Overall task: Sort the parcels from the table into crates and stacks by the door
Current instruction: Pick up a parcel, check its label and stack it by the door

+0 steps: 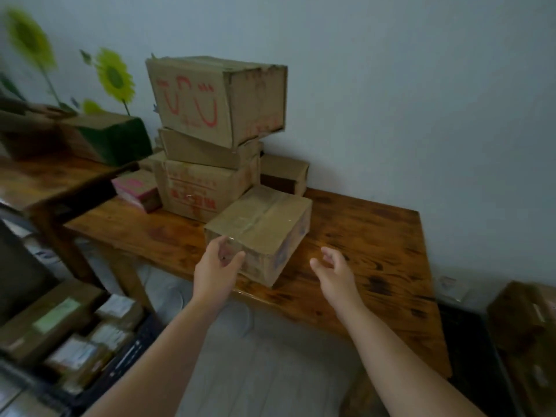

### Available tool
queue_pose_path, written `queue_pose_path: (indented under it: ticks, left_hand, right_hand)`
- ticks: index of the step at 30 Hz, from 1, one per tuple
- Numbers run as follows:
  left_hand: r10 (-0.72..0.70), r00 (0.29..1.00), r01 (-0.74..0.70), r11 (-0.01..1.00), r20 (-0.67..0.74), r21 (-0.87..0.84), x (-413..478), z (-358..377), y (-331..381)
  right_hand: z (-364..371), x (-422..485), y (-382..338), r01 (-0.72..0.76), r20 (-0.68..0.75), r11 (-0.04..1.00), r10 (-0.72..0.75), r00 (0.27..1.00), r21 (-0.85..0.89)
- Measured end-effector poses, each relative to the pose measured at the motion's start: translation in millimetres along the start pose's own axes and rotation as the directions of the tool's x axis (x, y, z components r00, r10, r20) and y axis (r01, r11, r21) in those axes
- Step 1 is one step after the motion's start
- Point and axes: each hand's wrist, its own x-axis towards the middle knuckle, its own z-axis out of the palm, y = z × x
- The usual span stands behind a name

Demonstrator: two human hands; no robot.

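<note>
A taped brown cardboard parcel (264, 227) lies near the front edge of the wooden table (376, 236). My left hand (215, 266) is open, its fingers touching the parcel's near left corner. My right hand (334, 272) is open and hovers over the table just right of the parcel, apart from it. Behind the parcel stands a stack of three cardboard boxes (210, 136), the top one marked with red strokes. A small box (285, 173) sits to the right of the stack, and a pink box (137, 188) lies to its left.
A black crate (120, 365) with several labelled parcels stands on the floor at lower left. Another table (39, 182) at left carries a dark green box (117, 136). A brown parcel (529, 329) and a dark crate (469, 350) are at lower right. The wall is close behind.
</note>
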Motion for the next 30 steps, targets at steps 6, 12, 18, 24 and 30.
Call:
queue_pose_path:
  ticks: [6, 12, 18, 24, 30]
  left_hand:
    - [-0.048, 0.999, 0.048, 0.999, -0.016, 0.010, 62, -14, -35]
    - [-0.012, 0.999, 0.016, 0.996, -0.044, 0.091, 139, -23, -20]
    - [0.106, 0.985, -0.099, 0.993, -0.137, 0.058, 225, -47, 26]
    - [0.136, 0.968, -0.138, 0.990, -0.212, 0.010, 295, -76, 40]
    - [0.152, 0.937, -0.153, 0.988, -0.313, 0.022, 388, -114, 40]
  right_hand:
    - [54, 56, -1, -0.073, -0.015, 0.995, 0.072, 0.997, -0.070]
    - [86, 132, -39, -0.052, -0.079, 0.998, 0.049, 0.996, -0.036]
    - [108, 198, -119, 0.130, -0.063, 0.992, -0.129, 0.990, 0.010]
    - [143, 227, -162, 0.225, -0.021, 0.972, -0.224, 0.974, 0.066]
    - [189, 233, -178, 0.335, -0.091, 0.930, -0.324, 0.942, 0.150]
